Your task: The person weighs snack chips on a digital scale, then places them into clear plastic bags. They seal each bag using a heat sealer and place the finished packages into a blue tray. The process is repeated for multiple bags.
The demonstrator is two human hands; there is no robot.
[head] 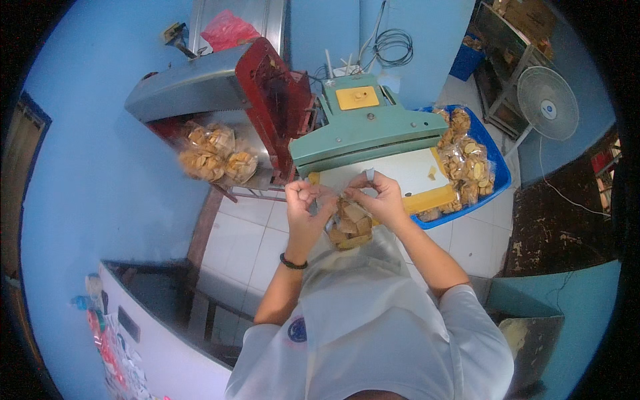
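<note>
Between my two hands hangs a clear plastic bag of brown chips, held by its top edge. My left hand pinches the left side of the bag's mouth, and a dark bracelet circles that wrist. The opposite side of the mouth is pinched by my right hand, which has a pale wrap around one finger. Just beyond them stands a green impulse sealer with a white work plate edged in yellow. A few crumbs lie on the plate.
Right of the sealer, a blue plastic basket holds several filled bags. More filled bags sit in a red-framed metal machine at left. A standing fan is at far right, a white-sided cabinet at lower left.
</note>
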